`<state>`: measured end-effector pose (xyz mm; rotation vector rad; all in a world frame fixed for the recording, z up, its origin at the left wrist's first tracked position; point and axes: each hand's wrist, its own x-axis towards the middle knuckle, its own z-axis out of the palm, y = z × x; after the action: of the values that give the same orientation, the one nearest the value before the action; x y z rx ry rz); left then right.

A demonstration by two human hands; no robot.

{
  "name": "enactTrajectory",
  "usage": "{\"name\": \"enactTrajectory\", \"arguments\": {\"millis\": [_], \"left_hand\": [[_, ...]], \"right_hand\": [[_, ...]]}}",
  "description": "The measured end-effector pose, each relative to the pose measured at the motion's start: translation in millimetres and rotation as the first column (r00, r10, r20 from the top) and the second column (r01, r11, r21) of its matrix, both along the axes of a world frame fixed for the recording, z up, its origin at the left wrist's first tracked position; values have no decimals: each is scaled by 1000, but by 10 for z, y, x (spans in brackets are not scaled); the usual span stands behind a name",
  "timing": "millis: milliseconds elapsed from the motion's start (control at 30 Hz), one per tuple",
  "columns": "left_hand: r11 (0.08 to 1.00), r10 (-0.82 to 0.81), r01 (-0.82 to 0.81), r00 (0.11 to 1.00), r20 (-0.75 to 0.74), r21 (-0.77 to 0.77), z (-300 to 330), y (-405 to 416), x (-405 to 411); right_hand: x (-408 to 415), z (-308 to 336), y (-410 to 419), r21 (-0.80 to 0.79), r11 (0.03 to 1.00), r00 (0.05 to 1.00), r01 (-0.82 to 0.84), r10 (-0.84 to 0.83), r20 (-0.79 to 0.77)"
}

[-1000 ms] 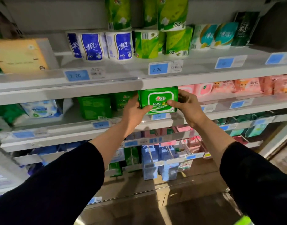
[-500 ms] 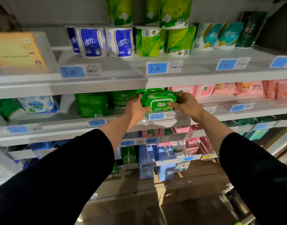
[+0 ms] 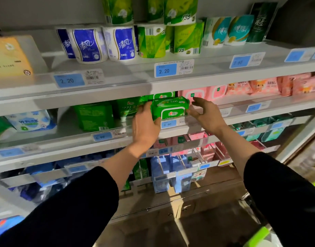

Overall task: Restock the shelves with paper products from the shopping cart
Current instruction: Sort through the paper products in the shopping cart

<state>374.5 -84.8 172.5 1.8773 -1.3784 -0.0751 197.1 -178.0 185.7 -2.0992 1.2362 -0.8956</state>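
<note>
My left hand (image 3: 146,127) is gripping the green wipes pack (image 3: 169,108), lying flat, long axis along the shelf (image 3: 224,120), lid facing me; my right hand (image 3: 204,113) is hovering spread beside it.

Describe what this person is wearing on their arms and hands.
Both arms wear dark, black-looking long sleeves: the left sleeve and the right sleeve are pushed up, leaving the forearms bare. The left hand and right hand are bare, with no gloves, and no rings or watch show.
</note>
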Motion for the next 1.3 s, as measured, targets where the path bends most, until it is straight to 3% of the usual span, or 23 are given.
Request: {"name": "enactTrajectory", "arguments": {"millis": [100,167,267,400,567,667,867,1033,1200,1300], "left_hand": [[955,-110,100,994,-20,-278,-107,228,-274],[920,-289,257,955,-71,-295,-241,268,-450],[845,-534,513,817,-215,-150,-438,331,-813],[624,-725,779,604,-330,57,-775,538,-1486],[366,-780,915,401,-481,170,-995,1031,-2392],[274,-802,932,358,-477,238,-1132,1188,-2762],[201,-807,881,397,-437,429,-1514,1000,-3333],[82,-792,815,403,-460,573,-1739,922,-3819],[-9,-744,801,394,-539,598,-1986,1079,-4117],[-53,-802,773,344,-488,632,-2050,1199,-4187]], "right_hand": [[-182,-88,264,-28,988,984,151,-147,104],[-364,-199,491,-23,964,957,267,-262,127],[-749,-432,932,44,908,904,418,-420,81],[-1485,-759,1722,87,770,774,633,-632,-36],[-2509,-1081,2686,225,521,559,823,-813,-162],[-2972,-1315,3005,256,408,469,876,-843,-264],[-3593,-1843,3019,355,409,529,841,-762,-373],[-3920,-1959,3069,507,536,728,675,-598,-335],[-4071,-1993,3341,393,647,757,653,-552,-350],[-4063,-2075,3372,381,630,736,677,-562,-378]]}}
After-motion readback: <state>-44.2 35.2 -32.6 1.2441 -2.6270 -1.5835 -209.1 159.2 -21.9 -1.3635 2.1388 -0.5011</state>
